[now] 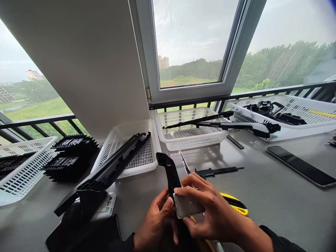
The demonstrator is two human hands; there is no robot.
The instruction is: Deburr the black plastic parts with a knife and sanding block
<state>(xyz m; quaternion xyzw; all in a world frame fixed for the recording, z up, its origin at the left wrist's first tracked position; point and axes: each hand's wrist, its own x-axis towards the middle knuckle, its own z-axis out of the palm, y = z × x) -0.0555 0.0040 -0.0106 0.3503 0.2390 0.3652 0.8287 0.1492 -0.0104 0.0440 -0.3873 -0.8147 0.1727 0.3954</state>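
My left hand (154,220) is closed around the lower end of a black curved plastic part (169,171) that stands up from my fingers. Against that part my right hand (207,206) pinches a small silvery-white block (185,205), fingers on top and thumb below. Under my right wrist lies a yellow and black utility knife (235,203). A black caliper (217,170) rests on the grey table (262,196) just beyond my hands.
White mesh baskets (139,157) (189,136) (296,115) line the window side, holding long black wiper-like parts (115,164) (236,126). Stacked black pieces (70,154) and another basket (23,168) sit left. A dark phone (299,166) lies right. A black device (86,217) stands near left.
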